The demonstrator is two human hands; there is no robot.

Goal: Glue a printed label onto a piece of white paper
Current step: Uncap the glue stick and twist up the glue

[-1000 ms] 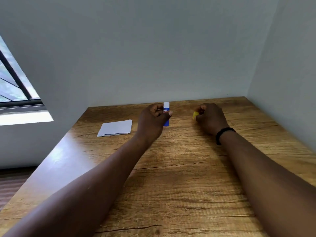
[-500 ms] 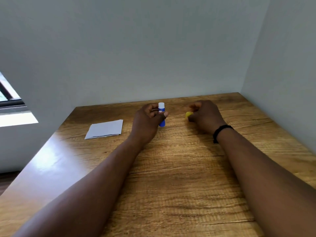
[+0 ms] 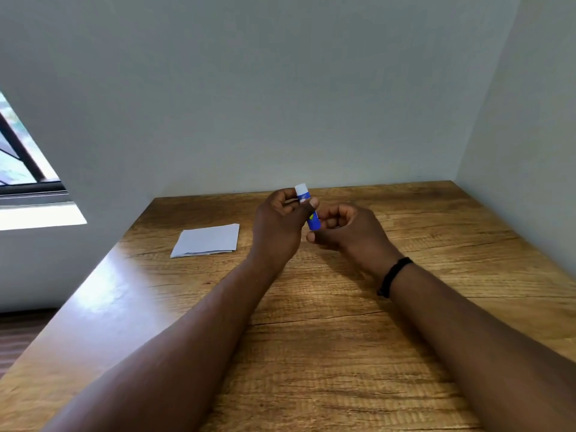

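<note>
A blue glue stick [image 3: 313,218] with a white top is held upright above the wooden table [image 3: 327,353]. My left hand [image 3: 279,226] grips its upper part between thumb and fingers. My right hand [image 3: 352,232] has come up against it, and its thumb and curled fingers close round the stick's lower end. The yellow cap seen earlier is hidden. A folded piece of white paper [image 3: 208,241] lies flat on the table left of my hands. No printed label is in view.
Grey walls close the table in at the back and on the right. A window [image 3: 18,163] is at the left, beyond the table's left edge. A black band [image 3: 393,275] circles my right wrist.
My right hand moved left from beside the stick and now meets its lower end. The yellow cap it held is out of sight. My left hand lifted the stick slightly.
</note>
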